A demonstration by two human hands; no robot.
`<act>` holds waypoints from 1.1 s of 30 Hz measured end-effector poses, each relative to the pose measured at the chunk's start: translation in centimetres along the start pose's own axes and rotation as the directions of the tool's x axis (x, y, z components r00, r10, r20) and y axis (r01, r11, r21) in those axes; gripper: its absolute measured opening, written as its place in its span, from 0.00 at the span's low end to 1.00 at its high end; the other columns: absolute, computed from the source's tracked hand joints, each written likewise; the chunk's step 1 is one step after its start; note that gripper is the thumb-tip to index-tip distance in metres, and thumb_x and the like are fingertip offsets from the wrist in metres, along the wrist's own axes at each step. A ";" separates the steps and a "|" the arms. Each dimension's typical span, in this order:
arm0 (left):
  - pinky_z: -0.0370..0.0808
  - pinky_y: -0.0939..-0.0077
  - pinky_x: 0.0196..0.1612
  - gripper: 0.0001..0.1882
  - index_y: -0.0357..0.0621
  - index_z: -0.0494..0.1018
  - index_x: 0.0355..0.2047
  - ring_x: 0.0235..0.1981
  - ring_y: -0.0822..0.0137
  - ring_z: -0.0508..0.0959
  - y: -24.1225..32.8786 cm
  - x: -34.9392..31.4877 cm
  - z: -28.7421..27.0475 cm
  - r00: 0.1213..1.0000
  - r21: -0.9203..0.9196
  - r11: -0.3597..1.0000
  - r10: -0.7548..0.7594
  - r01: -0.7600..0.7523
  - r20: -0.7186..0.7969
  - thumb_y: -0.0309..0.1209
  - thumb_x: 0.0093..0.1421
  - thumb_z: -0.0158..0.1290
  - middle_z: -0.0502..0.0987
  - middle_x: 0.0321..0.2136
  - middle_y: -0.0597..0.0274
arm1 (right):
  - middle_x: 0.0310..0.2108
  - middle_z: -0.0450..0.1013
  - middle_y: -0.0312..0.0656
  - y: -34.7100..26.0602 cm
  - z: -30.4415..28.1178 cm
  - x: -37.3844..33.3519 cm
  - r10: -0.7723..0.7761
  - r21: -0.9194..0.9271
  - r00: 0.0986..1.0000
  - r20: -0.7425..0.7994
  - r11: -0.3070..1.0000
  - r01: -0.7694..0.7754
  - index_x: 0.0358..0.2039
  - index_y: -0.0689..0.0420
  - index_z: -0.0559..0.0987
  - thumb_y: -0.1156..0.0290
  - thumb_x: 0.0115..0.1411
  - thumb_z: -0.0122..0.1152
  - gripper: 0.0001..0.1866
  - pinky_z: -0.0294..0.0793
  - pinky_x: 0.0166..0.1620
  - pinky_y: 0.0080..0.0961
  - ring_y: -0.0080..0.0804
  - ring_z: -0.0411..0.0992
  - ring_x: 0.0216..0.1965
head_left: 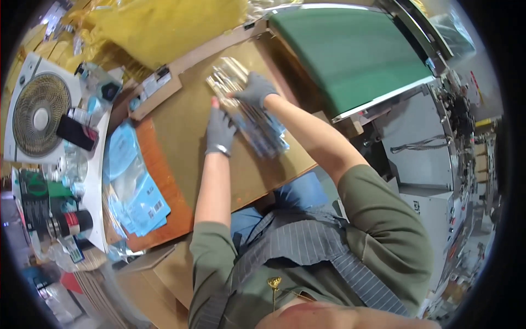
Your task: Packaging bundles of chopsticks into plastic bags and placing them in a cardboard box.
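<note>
Gold pendant [274, 282]; shiny bundle [256, 130] between left grip [221, 130] (hold unclear), right grip [255, 90] (clasping it).

Workshop, green conveyor belt [350, 55], grey machine cabinet [419, 156], cardboard-topped bench [178, 137], flat blue packaging [145, 205]

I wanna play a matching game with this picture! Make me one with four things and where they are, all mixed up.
Things:
1. shiny silvery bundle of slim packs
2. wide flat green belt
3. flat blue plastic packets
4. black rectangular phone

Places:
A. by the white fan with a round grille
B. at the grey-gloved right hand
C. on the reddish-brown board
D. upper right of the picture

Right pairs: 1-B, 2-D, 3-C, 4-A
</note>
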State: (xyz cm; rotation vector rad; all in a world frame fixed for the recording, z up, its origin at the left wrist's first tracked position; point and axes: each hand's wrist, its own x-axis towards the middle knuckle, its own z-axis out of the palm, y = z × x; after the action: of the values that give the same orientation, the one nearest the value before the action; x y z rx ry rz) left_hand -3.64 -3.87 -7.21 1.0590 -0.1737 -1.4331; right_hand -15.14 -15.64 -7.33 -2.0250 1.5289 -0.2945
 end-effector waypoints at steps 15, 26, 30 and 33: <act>0.74 0.73 0.45 0.35 0.38 0.67 0.53 0.42 0.68 0.75 6.9 -10.5 -3.3 0.782 0.503 0.599 0.459 -0.623 0.422 0.29 0.45 0.68 0.75 0.43 0.59 | 0.47 0.71 0.43 -8.9 -3.2 -10.9 -0.666 0.944 0.745 0.040 0.270 0.191 0.59 0.61 0.61 0.70 0.49 0.71 0.39 0.72 0.47 0.25 0.28 0.71 0.45; 0.74 0.68 0.46 0.25 0.45 0.73 0.43 0.41 0.66 0.77 3.4 -14.0 -5.7 0.807 0.630 0.505 0.340 -0.590 0.483 0.28 0.42 0.66 0.77 0.40 0.63 | 0.47 0.69 0.41 -10.2 -2.9 -19.4 -0.401 0.887 0.899 0.177 0.460 0.031 0.60 0.63 0.59 0.71 0.47 0.70 0.42 0.76 0.36 0.19 0.27 0.69 0.48; 0.74 0.71 0.48 0.27 0.40 0.70 0.48 0.44 0.69 0.75 -0.3 -18.4 -7.0 0.842 0.184 0.974 0.013 -0.133 0.539 0.28 0.46 0.64 0.75 0.43 0.63 | 0.40 0.72 0.40 -10.0 -3.7 -21.8 -0.644 0.847 0.754 -0.126 0.326 0.420 0.58 0.62 0.64 0.65 0.50 0.69 0.37 0.67 0.52 0.25 0.25 0.69 0.46; 0.74 0.70 0.46 0.34 0.40 0.67 0.52 0.43 0.65 0.76 -6.7 -19.7 -7.0 0.788 -0.112 0.965 -0.123 0.236 0.603 0.45 0.48 0.61 0.74 0.42 0.60 | 0.45 0.72 0.44 -6.6 -1.8 -18.7 -0.729 0.834 0.487 0.481 0.551 0.001 0.57 0.63 0.68 0.61 0.52 0.65 0.34 0.67 0.52 0.24 0.30 0.71 0.46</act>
State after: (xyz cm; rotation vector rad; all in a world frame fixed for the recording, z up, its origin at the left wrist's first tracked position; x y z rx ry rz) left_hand -7.81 17.62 -6.12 0.4507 -0.3907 -1.8908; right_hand -16.67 2.37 0.96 -1.4053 0.1717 -0.1066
